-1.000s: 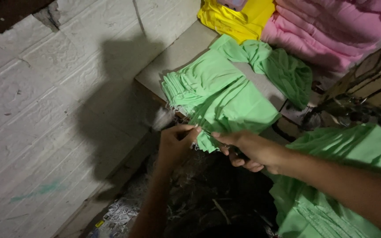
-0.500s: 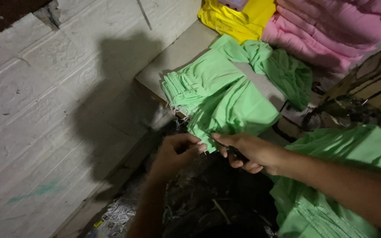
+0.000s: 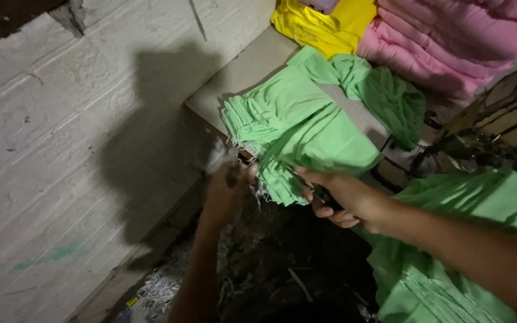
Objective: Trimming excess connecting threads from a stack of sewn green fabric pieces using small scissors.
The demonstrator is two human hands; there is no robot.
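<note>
A stack of light green fabric pieces [image 3: 297, 128] lies on a grey table slab [image 3: 243, 75], its near end hanging over the edge. My right hand [image 3: 339, 200] grips a dark small cutting tool [image 3: 318, 192], probably a thread snipper, at the hanging edge of the stack. My left hand [image 3: 231, 182] is blurred and pinches loose threads at the same edge, just left of the tool. More green fabric [image 3: 450, 251] is draped under my right forearm.
Yellow cloth [image 3: 318, 27] and a pile of pink cloth [image 3: 450, 42] lie at the back of the table. A white textured wall [image 3: 73, 149] fills the left. Thread and paper scraps [image 3: 157, 293] litter the dark floor below.
My left hand has shifted slightly up and toward the fabric edge. My right hand stays at the stack's hanging edge with the tool.
</note>
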